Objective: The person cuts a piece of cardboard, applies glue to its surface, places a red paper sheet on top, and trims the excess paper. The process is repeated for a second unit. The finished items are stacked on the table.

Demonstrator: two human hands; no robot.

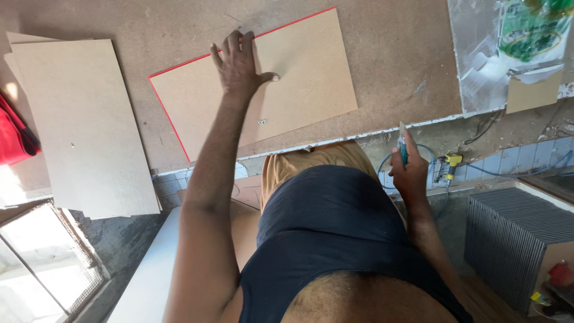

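Note:
A brown fibreboard panel with red edges lies on the workbench. My left hand rests flat on the panel near its far edge, fingers spread. My right hand hangs beside my body below the bench's front edge, closed around a slim teal tool that points upward. A small screw lies on the panel by my left forearm.
A stack of plain boards overhangs the bench at the left, with a red object beside it. A plastic bag and a cardboard piece sit at the right. Grey stacked sheets and cables lie on the floor.

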